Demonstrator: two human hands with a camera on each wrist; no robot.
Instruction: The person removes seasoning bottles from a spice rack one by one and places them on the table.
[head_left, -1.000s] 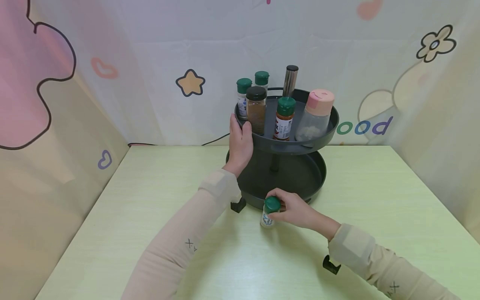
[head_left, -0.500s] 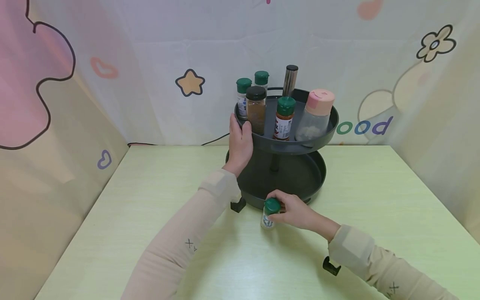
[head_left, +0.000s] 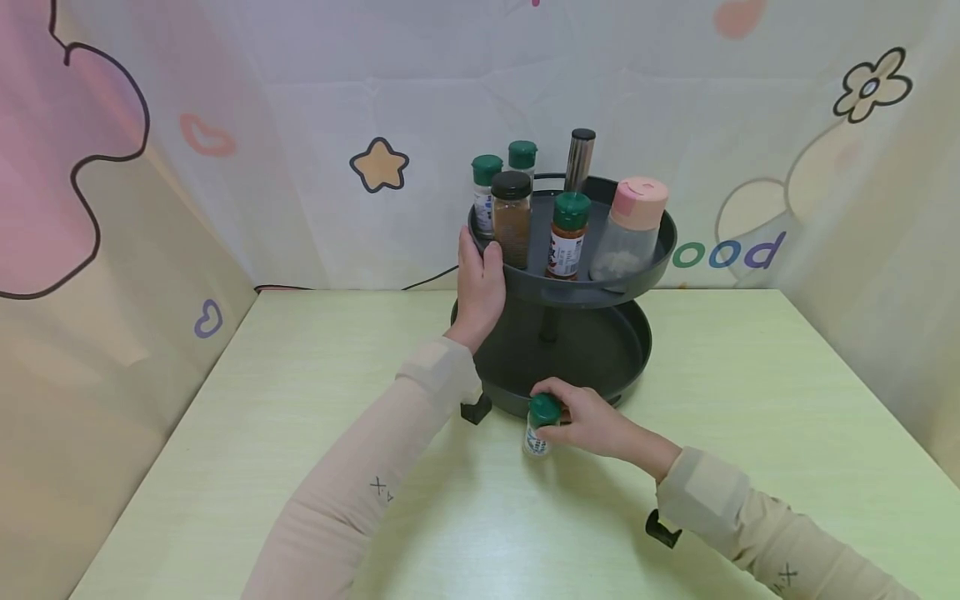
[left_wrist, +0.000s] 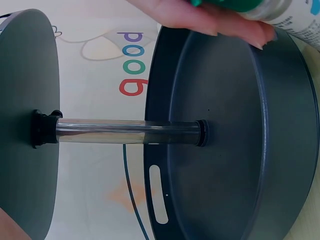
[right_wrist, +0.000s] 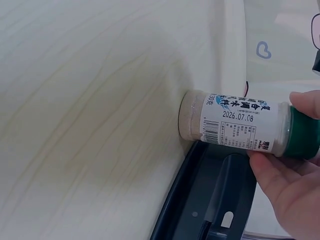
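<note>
In the head view my right hand [head_left: 588,421] pinches a small seasoning bottle [head_left: 537,441] with a green cap, thumb and fingers about its cap and neck. The bottle is upright, its base close over the table, just in front of the lower tray [head_left: 510,406] of a black two-tier turntable rack. Pale powder and a white printed label [right_wrist: 235,122] show in the right wrist view. My left hand [head_left: 480,287] rests against the left side of the upper tray [head_left: 585,296], fingers straight along its wall and thumb at the rim.
On the upper tray stand a black-capped brown spice jar [head_left: 512,221], a green-capped red spice bottle [head_left: 567,237], a pink-lidded clear bottle [head_left: 630,229] and two more green-capped bottles at the back left. A metal post [left_wrist: 125,131] joins the tiers. A printed curtain [head_left: 300,208] hangs behind.
</note>
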